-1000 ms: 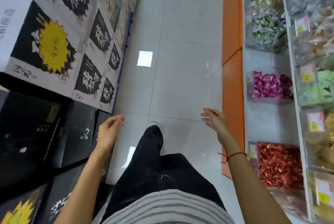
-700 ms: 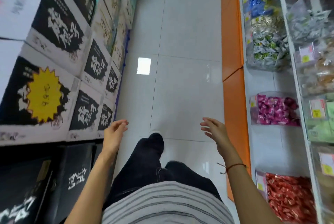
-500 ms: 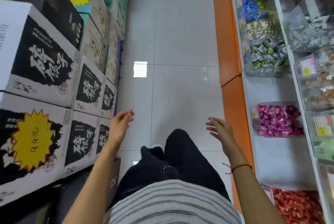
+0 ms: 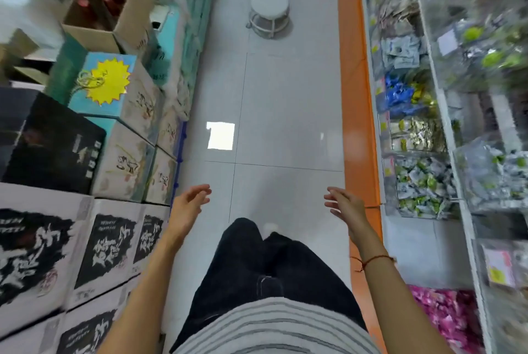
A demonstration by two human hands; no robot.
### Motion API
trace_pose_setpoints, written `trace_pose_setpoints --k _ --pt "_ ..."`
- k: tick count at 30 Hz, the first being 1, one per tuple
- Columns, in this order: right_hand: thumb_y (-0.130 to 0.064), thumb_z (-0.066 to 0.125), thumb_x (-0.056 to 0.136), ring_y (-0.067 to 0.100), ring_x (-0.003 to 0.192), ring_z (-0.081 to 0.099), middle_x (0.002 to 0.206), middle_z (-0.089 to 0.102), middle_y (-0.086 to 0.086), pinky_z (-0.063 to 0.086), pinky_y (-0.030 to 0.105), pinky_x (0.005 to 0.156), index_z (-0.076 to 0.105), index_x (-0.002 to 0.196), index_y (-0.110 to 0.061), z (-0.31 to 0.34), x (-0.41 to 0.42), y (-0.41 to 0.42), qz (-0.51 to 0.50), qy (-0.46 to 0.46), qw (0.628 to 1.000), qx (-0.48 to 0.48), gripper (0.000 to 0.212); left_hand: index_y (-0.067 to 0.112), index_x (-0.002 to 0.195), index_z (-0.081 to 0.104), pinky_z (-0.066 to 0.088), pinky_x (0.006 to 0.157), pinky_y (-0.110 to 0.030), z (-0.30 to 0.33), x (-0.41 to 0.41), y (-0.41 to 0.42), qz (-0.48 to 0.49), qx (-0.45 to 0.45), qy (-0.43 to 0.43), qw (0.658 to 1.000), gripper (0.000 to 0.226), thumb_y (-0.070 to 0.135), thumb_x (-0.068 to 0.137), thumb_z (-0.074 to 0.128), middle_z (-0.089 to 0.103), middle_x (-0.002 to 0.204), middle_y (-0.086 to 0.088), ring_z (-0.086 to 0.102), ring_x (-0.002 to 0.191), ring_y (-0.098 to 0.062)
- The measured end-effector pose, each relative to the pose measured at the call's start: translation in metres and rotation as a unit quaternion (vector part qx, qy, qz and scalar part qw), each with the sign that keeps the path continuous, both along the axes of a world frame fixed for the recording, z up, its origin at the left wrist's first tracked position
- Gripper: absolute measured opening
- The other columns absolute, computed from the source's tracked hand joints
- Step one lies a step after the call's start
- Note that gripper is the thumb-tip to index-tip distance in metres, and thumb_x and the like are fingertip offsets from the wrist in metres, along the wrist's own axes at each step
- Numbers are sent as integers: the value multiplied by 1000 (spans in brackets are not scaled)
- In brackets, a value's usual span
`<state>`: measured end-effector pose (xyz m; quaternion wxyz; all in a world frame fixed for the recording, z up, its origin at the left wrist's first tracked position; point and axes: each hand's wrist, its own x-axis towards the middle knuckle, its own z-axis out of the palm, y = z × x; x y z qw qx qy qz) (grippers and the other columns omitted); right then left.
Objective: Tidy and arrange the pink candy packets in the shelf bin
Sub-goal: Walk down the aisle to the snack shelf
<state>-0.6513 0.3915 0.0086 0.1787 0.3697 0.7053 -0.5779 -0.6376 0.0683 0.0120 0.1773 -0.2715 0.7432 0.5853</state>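
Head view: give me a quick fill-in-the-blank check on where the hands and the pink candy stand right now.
1. Both the left hand and the right hand hold ____.
2. The pink candy packets lie at the person's ____ side, low on the shelf.
3. A thin ____ cord circles the right wrist.
4. Far down the aisle floor stands a round white ____.

Missing words: nothing; right; red; stool
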Motion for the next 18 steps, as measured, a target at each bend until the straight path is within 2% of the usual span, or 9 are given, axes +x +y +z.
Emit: trace_pose_setpoints --k 4,8,13,18 --pt "-17 51 96 19 88 61 101 65 9 50 28 82 63 112 -10 -3 -106 -3 29 2 1000 -2 21 11 117 60 42 87 -31 -7 -84 -5 28 -26 -8 999 24 12 99 45 62 114 -5 58 100 -19" --pt "-17 52 96 20 88 62 99 66 8 50 29 81 63 111 -10 -10 -202 -9 36 4 999 1 20 12 120 60 41 85 -27 -22 -174 -13 31 -32 -19 999 26 12 98 47 62 116 -2 57 100 -14" --pt "-19 53 95 22 92 63 102 67 8 51 29 81 63 112 -12 -3 -307 -7 21 5 1000 9 21 10 119 59 43 89 -31 -17 -307 -8 56 1 -24 998 24 13 98 47 61 114 -4 58 104 -19" --pt "-17 49 96 21 94 63 104 66 8 49 28 81 61 114 -14 -2 -406 13 -28 7 999 25 22 10 120 59 44 92 -32 -6 -452 11 1 0 -6 1000 25 16 99 46 61 114 -2 58 104 -18"
